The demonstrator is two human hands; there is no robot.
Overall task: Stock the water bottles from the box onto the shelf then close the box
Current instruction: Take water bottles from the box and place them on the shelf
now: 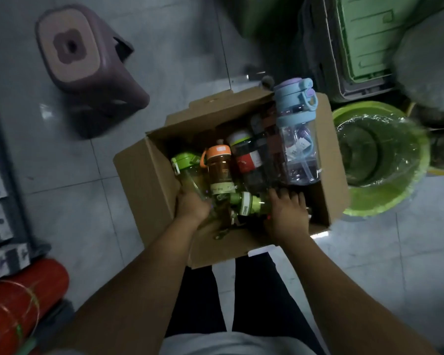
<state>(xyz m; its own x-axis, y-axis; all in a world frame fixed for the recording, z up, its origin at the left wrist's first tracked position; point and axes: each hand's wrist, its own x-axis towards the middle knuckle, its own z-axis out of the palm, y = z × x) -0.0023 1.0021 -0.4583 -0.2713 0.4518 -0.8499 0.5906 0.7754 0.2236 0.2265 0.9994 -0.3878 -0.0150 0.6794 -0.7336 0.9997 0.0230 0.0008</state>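
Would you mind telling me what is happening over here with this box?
A person is bent over an open cardboard box on the floor, with both hands inside it. The left hand grips the lower end of a green-lidded bottle, while the right hand reaches in with straight fingers over the bottles near the front. An orange-lidded bottle, a big blue-lidded bottle and several others are in the box, so unpacking is not finished.
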